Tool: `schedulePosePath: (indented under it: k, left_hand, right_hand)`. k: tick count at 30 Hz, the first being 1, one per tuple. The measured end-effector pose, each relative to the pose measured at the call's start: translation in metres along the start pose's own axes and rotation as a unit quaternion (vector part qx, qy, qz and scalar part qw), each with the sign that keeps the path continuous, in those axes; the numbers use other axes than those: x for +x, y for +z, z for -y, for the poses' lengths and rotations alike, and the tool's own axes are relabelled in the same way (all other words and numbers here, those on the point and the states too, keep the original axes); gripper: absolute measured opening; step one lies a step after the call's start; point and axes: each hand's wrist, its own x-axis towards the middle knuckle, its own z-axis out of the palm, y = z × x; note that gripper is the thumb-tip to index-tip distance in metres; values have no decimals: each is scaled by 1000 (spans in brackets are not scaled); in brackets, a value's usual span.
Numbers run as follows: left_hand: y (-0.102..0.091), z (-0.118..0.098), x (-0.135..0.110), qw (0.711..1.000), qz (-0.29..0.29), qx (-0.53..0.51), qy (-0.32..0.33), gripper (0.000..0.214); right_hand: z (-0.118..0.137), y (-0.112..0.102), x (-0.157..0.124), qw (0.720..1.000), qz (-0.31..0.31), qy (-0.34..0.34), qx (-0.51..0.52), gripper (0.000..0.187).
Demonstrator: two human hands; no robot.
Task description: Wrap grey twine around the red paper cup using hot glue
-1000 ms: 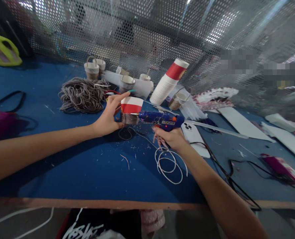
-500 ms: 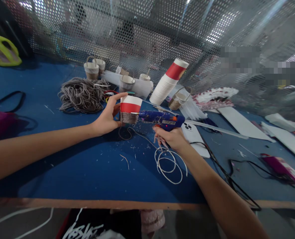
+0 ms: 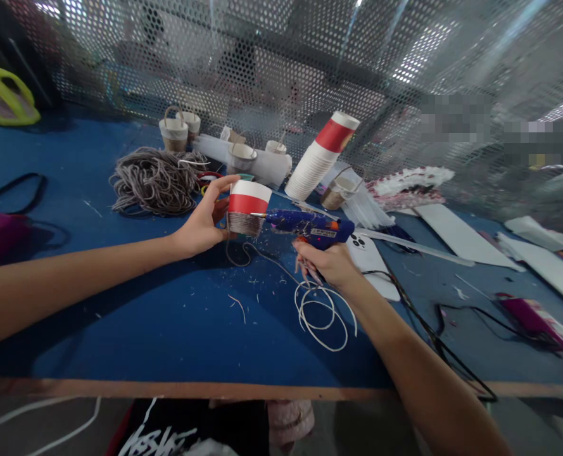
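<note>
My left hand (image 3: 204, 218) grips a red and white paper cup (image 3: 246, 201), held upside down just above the blue table (image 3: 167, 304). Grey cord is wound around the cup's lower part, and a loose end of cord (image 3: 247, 252) trails onto the table. My right hand (image 3: 326, 263) is closed around the handle of a blue glue gun (image 3: 304, 225). Its nozzle touches the wound cord on the cup's right side.
A heap of grey cord (image 3: 155, 180) lies at the back left, with small cord-wrapped baskets (image 3: 174, 133) behind it. A leaning stack of paper cups (image 3: 322, 155), a white phone (image 3: 371, 256), a coil of white cord (image 3: 322, 313), black cables (image 3: 428, 329) and white strips (image 3: 456, 234) lie to the right.
My left hand has lifted and tilted the cup slightly, shifting it a little left. The glue gun has stayed with its nozzle at the wound cord.
</note>
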Motion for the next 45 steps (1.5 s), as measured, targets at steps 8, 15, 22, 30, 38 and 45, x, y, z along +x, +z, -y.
schedulePosePath:
  k: [8, 15, 22, 30, 38, 45]
  left_hand:
    - [-3, -2, 2, 999, 20, -31, -4, 92]
    - [-2, -3, 4, 999, 20, -50, -3, 89]
    - [-5, -1, 3, 997, 26, -62, -25, 89]
    - [-6, -1, 4, 994, 24, -97, -50, 90]
    - [-10, 8, 3, 995, 22, -81, -45, 87]
    - [-9, 4, 3, 991, 7, -110, -73, 85]
  right_hand:
    - [0, 0, 2, 1000, 0, 1, 6, 21]
    - [-1, 0, 1, 1000, 4, -7, 10, 27]
    - [1, 0, 3, 1000, 0, -5, 16, 20]
    - [-2, -1, 2, 1000, 10, -14, 9, 27]
    - [-2, -2, 2, 1000, 6, -19, 10, 31]
    - [-2, -3, 2, 1000, 10, -22, 18, 29]
